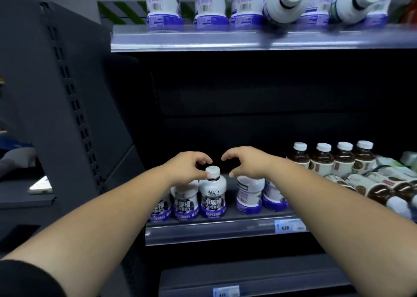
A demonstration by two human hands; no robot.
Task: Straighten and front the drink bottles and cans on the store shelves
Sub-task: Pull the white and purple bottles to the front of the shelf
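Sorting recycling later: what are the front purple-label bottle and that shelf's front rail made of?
Purple-label bottle: apparently opaque white plastic, slightly glossy, with a screw cap and a printed sleeve hugging its curves. Front rail: probably a clear glossy plastic strip, since the price tag sits behind its sheen; blur leaves this open.

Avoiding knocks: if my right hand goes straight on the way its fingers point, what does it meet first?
Probably the white cap of the juice bottle by your left hand; the right hand points left toward it, but depth is unclear.
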